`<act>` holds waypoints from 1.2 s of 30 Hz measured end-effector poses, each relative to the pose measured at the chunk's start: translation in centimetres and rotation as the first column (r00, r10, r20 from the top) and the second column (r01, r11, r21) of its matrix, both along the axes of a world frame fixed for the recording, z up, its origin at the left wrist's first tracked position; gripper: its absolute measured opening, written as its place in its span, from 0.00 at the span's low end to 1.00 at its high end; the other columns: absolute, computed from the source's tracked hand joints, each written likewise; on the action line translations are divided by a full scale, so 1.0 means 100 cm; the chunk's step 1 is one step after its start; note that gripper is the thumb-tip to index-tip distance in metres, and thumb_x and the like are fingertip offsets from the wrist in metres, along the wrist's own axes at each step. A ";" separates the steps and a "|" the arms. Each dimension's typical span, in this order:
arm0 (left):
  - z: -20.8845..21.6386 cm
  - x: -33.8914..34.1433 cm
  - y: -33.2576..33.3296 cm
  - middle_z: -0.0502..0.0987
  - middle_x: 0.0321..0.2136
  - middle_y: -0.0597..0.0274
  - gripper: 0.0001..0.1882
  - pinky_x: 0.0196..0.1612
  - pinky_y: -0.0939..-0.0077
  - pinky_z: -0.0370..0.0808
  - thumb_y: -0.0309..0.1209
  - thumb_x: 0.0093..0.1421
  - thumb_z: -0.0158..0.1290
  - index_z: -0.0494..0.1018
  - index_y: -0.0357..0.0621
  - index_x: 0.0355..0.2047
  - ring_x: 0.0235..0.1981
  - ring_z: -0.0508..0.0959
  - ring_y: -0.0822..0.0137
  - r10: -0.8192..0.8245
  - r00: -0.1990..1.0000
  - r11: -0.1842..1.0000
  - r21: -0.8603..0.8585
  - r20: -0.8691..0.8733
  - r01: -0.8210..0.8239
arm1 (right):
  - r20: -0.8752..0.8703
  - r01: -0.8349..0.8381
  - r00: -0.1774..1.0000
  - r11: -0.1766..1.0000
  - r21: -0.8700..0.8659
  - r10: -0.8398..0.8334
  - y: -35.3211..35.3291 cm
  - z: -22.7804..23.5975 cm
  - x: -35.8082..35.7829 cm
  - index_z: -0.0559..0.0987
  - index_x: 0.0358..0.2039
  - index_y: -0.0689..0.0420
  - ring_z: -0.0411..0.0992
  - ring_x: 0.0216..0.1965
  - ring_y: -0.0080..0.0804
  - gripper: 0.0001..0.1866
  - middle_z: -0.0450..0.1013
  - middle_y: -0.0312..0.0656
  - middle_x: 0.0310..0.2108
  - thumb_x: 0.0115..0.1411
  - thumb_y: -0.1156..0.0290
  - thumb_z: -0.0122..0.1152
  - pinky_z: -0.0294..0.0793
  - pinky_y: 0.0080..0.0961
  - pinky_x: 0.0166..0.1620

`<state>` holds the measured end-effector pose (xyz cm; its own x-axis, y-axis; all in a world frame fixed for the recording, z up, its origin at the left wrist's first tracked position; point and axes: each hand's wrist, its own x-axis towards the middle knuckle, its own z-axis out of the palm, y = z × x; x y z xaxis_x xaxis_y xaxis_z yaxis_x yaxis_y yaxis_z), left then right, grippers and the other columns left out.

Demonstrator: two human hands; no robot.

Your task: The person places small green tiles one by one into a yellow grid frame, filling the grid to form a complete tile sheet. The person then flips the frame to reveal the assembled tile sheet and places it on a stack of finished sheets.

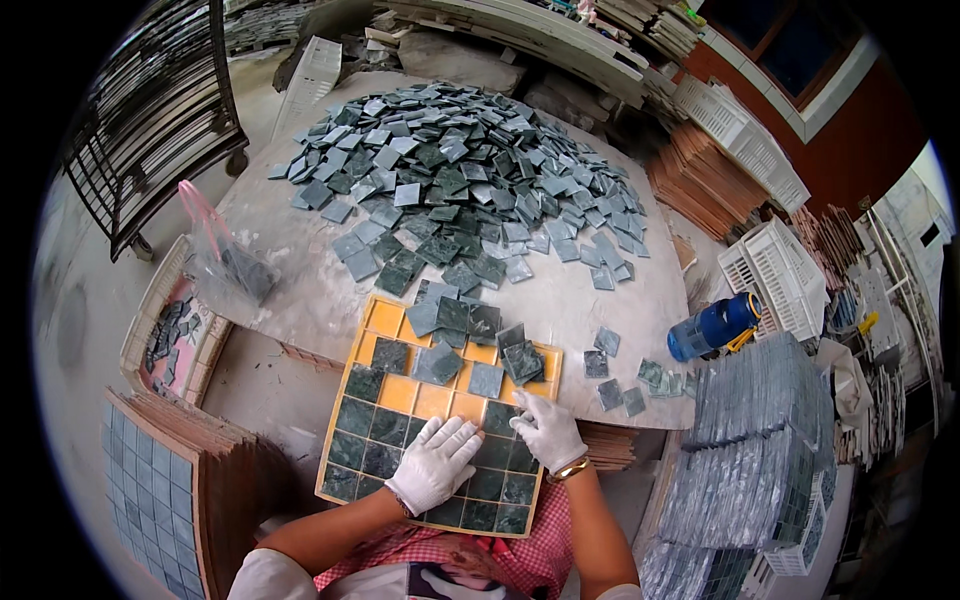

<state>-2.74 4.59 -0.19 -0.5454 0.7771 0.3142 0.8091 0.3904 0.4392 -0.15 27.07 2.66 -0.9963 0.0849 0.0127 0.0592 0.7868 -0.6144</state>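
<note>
A yellow gridded tray lies in front of me, tilted, its far edge on the table. Square dark green stone tiles fill most of its near cells, while several yellow cells further up show bare. Some loose tiles lie across its far part, a few overlapping in a small stack at the right. My left hand, in a white glove, rests flat over the laid tiles with its fingers stretched out. My right hand, gloved too, touches the tray's right side near a tile, index finger and thumb apart.
A large heap of tiles covers the far table. A blue bottle stands at its right edge, beside stacked tile sheets. At left are a plastic bag, a crate, a stack of tiled boards and a metal rack.
</note>
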 end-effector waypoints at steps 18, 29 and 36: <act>0.004 -0.098 0.031 0.61 0.59 0.56 0.41 0.63 0.55 0.51 0.47 0.44 0.61 0.62 0.46 0.57 0.63 0.56 0.53 0.211 0.961 0.969 -0.088 -0.180 -0.229 | -0.109 0.143 0.986 0.980 0.136 -0.128 -0.010 0.005 -0.009 0.74 0.41 0.56 0.72 0.35 0.43 0.24 0.71 0.43 0.38 0.44 0.62 0.70 0.72 0.35 0.39; 0.006 -0.102 0.001 0.67 0.43 0.54 0.41 0.56 0.54 0.57 0.55 0.35 0.63 0.68 0.44 0.46 0.50 0.64 0.52 0.395 0.916 0.919 0.040 -0.077 -0.393 | -0.234 -0.056 0.958 0.909 0.414 0.166 -0.024 -0.007 -0.050 0.75 0.44 0.50 0.74 0.37 0.38 0.16 0.72 0.38 0.39 0.55 0.63 0.59 0.74 0.32 0.39; 0.007 -0.105 0.015 0.67 0.38 0.57 0.25 0.51 0.60 0.64 0.39 0.39 0.63 0.69 0.44 0.37 0.47 0.66 0.53 0.420 0.906 0.907 0.068 -0.058 -0.416 | -0.123 0.000 0.992 0.988 -0.155 -0.019 -0.031 0.002 -0.055 0.77 0.39 0.54 0.74 0.37 0.43 0.09 0.75 0.45 0.37 0.57 0.71 0.55 0.73 0.33 0.39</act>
<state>-13.23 6.10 0.53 -0.7916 0.4642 0.3974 0.6064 0.6772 0.4167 -5.68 23.96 2.85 -0.9871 0.1045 0.1214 -0.0178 0.6819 -0.7313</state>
